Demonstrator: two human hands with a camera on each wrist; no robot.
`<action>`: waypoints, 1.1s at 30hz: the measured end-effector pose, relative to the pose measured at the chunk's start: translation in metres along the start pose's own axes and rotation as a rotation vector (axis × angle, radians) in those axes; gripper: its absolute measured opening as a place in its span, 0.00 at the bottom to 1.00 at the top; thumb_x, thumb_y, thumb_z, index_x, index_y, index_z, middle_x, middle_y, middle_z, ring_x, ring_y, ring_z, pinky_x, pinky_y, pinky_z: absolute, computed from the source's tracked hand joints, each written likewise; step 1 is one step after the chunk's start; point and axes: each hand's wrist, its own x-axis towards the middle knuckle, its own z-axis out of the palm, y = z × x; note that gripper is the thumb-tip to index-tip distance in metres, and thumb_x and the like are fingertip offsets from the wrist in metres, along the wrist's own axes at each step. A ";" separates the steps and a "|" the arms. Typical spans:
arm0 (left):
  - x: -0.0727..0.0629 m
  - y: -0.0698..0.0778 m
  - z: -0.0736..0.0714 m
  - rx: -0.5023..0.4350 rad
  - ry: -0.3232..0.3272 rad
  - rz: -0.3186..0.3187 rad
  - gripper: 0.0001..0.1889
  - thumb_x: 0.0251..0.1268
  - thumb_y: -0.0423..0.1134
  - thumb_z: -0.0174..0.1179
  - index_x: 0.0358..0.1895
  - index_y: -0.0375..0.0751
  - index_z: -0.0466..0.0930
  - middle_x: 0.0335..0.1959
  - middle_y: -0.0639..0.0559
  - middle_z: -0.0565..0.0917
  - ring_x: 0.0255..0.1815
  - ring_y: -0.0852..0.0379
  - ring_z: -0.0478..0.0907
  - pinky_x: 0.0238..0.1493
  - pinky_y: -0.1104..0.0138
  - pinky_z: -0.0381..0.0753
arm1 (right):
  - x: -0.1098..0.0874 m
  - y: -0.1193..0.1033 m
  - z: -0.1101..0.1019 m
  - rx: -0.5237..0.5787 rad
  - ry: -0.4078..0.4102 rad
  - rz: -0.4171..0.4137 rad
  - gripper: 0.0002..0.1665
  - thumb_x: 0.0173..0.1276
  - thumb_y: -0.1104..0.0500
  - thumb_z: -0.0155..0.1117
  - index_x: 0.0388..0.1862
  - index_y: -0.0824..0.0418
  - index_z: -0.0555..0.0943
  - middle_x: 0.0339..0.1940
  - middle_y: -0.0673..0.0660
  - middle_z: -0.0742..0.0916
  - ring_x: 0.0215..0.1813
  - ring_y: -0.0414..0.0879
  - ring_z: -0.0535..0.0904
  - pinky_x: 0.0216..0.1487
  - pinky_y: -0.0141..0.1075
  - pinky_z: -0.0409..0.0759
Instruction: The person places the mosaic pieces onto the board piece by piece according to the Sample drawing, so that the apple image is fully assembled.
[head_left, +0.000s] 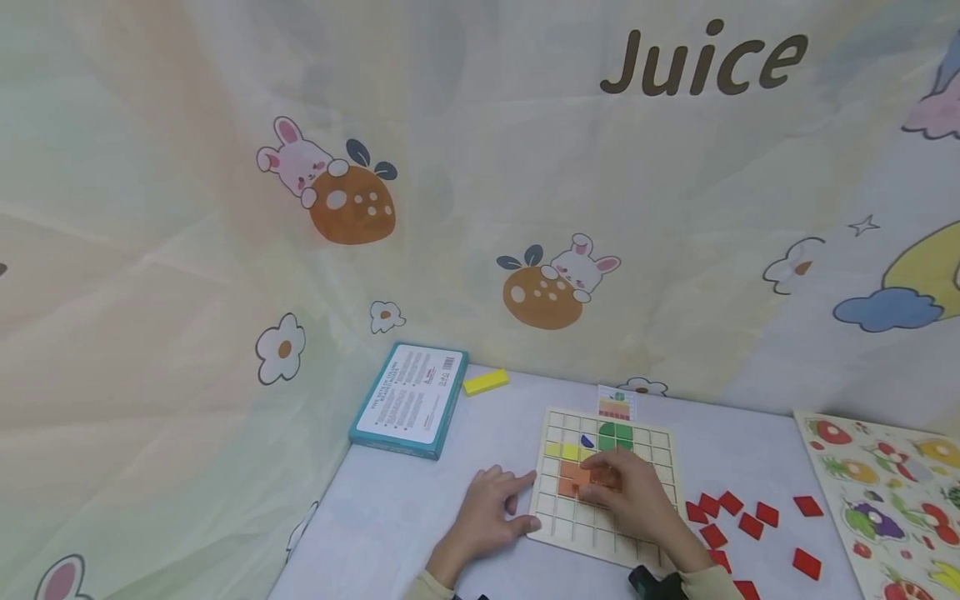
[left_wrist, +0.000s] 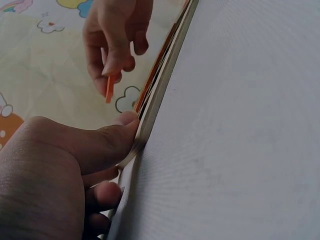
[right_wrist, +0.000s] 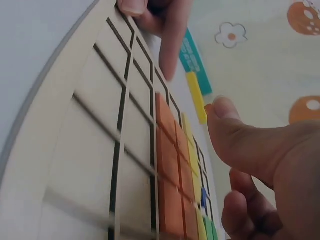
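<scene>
A wooden grid board lies on the white table. Orange square tiles fill some of its cells, beside yellow tiles, a small blue piece and rounded green pieces. Above the board, my right hand pinches an orange tile between thumb and finger, clear of the surface in the left wrist view. At the board's left edge is my left hand; its thumb touches the edge near the corner and the index finger stretches out along that side.
Several red diamond tiles are scattered right of the board. A sheet of fruit pictures lies farther right. Behind the board is a small picture card. A teal-edged box and a yellow block lie at the back left.
</scene>
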 end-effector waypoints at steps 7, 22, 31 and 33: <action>0.000 -0.001 0.000 0.012 0.011 0.028 0.35 0.57 0.60 0.76 0.69 0.54 0.83 0.23 0.71 0.69 0.31 0.71 0.59 0.41 0.73 0.59 | 0.023 -0.013 0.023 -0.001 -0.009 -0.011 0.16 0.59 0.54 0.85 0.45 0.45 0.92 0.39 0.48 0.82 0.40 0.43 0.70 0.40 0.35 0.68; 0.000 -0.001 -0.002 0.031 0.044 0.065 0.35 0.56 0.60 0.76 0.68 0.52 0.84 0.22 0.70 0.69 0.31 0.72 0.58 0.40 0.73 0.59 | 0.035 -0.019 0.037 -0.042 0.004 -0.009 0.14 0.58 0.55 0.84 0.44 0.49 0.92 0.37 0.49 0.81 0.37 0.44 0.69 0.36 0.35 0.67; 0.001 -0.001 -0.001 0.043 0.032 0.061 0.35 0.58 0.60 0.75 0.68 0.53 0.84 0.22 0.69 0.69 0.30 0.71 0.58 0.40 0.74 0.59 | 0.036 -0.021 0.038 -0.073 0.023 0.005 0.09 0.59 0.55 0.82 0.39 0.49 0.93 0.38 0.49 0.84 0.38 0.43 0.75 0.39 0.38 0.73; 0.001 -0.001 0.000 0.045 0.028 0.055 0.34 0.57 0.60 0.75 0.68 0.53 0.84 0.22 0.69 0.69 0.30 0.72 0.58 0.40 0.74 0.59 | 0.036 -0.020 0.038 -0.072 0.029 0.000 0.10 0.58 0.55 0.82 0.40 0.49 0.93 0.38 0.49 0.84 0.39 0.42 0.76 0.40 0.38 0.74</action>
